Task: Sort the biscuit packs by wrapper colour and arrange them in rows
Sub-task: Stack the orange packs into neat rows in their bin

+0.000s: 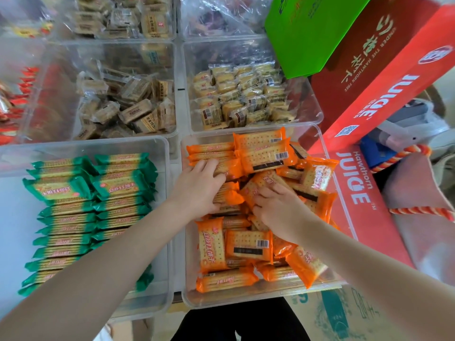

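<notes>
Both hands are working in the near right clear plastic bin (189,295): the left hand (199,184) is curling round orange biscuit packs (248,244) lying crosswise, while the right hand (277,205) is pressing bent fingers into the jumbled heap, grip unclear. The green packs (61,190) are lying in two neat columns, long axes left-right, in the left bin (157,303). Farther back, glossy beige packs (241,99) are filling more bins beside red juice cartons (364,183).
</notes>
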### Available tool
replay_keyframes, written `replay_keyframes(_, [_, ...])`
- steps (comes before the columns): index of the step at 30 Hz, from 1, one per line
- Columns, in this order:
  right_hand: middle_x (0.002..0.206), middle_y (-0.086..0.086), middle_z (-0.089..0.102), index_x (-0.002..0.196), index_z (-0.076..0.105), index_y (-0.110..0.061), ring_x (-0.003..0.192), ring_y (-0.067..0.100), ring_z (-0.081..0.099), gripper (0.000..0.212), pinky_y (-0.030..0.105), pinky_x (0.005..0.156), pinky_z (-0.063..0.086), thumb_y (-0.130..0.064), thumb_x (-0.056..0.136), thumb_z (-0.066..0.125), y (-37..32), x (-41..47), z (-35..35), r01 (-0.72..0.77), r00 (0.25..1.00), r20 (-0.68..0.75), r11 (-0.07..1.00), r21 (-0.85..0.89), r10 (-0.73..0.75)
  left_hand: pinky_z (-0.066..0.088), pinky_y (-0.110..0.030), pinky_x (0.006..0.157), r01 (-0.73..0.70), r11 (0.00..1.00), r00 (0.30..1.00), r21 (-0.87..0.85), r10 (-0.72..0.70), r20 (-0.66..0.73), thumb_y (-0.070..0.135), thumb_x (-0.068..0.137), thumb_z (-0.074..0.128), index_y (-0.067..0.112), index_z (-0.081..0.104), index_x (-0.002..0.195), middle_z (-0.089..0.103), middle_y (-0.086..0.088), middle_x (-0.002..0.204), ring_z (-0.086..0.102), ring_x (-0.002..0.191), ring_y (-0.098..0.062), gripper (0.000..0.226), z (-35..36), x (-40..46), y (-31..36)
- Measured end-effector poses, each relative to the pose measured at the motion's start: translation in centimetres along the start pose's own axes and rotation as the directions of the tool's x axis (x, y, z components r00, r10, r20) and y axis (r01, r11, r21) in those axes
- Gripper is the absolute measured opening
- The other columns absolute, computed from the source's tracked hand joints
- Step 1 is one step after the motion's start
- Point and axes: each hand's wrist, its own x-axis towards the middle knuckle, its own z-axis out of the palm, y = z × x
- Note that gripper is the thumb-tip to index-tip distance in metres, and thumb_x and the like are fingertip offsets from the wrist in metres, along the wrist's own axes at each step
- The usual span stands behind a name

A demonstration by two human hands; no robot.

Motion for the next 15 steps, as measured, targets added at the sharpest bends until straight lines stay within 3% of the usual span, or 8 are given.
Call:
replay_keyframes(3, [0.074, -0.001, 0.068, 0.073, 0.072, -0.016, 0.074, 0.020, 0.062, 0.020, 0.029, 0.070, 0.051, -0.018, 0.056, 0.081, -1.9, 0.7, -0.5, 0.021, 1.000, -0.021, 1.000, -0.005, -0.021, 0.032, -0.039, 0.101, -0.024, 0.999, 0.999, 0.032, 0.025, -0.030, 0.048, 0.079, 0.061, 0.021, 0.046, 0.125, 0.029, -0.008, 0.141, 0.032, 0.125, -0.025, 0.055, 0.0, -0.2, -0.1])
replay_keyframes(6, [0.110, 0.008, 0.060, 0.111, 0.060, -0.008, 0.102, 0.023, 0.054, 0.024, 0.032, 0.083, 0.047, -0.007, 0.088, 0.053, -4.2, 1.5, -0.1, 0.064, 0.986, 0.149, 0.995, 0.080, -0.075, 0.031, -0.041, 0.101, -0.011, 0.998, 0.999, 0.065, 0.014, -0.044, 0.047, 0.077, 0.063, 0.019, 0.045, 0.123, 0.029, -0.010, 0.139, 0.033, 0.124, -0.027, 0.057, 0.1, -0.2, 0.2])
replay_keyframes(8, [0.120, 0.009, 0.055, 0.120, 0.051, -0.007, 0.109, 0.024, 0.052, 0.028, 0.031, 0.091, 0.043, -0.006, 0.094, 0.043, -4.9, 2.2, 0.4, -0.012, 0.973, 0.231, 0.991, 0.130, -0.019, 0.035, -0.044, 0.097, -0.009, 0.996, 0.998, 0.090, 0.014, -0.060, 0.046, 0.071, 0.069, 0.016, 0.049, 0.118, 0.035, -0.013, 0.136, 0.039, 0.120, -0.031, 0.059, 0.1, -0.3, 0.5])
replay_keyframes(12, [0.123, 0.009, 0.054, 0.121, 0.050, -0.006, 0.112, 0.024, 0.051, 0.029, 0.031, 0.097, 0.039, -0.010, 0.095, 0.040, -5.3, 4.2, 1.0, -0.144, 0.919, 0.385, 0.980, 0.138, 0.081, 0.049, -0.045, 0.076, 0.039, 0.995, 0.991, 0.092, -0.027, -0.128, 0.038, 0.040, 0.087, 0.008, 0.063, 0.091, 0.056, -0.022, 0.110, 0.059, 0.088, -0.039, 0.064, -0.4, -0.3, 0.0])
replay_keyframes(15, [0.130, 0.013, 0.048, 0.128, 0.045, -0.004, 0.119, 0.028, 0.044, 0.036, 0.034, 0.104, 0.032, -0.014, 0.095, 0.036, -6.3, 5.1, 0.9, -0.299, 0.862, 0.465, 0.944, 0.142, 0.203, 0.046, -0.045, 0.080, 0.031, 0.996, 0.995, 0.080, -0.024, -0.094, 0.041, 0.051, 0.084, 0.010, 0.059, 0.102, 0.051, -0.021, 0.119, 0.057, 0.093, -0.038, 0.064, -0.8, -0.1, -0.1])
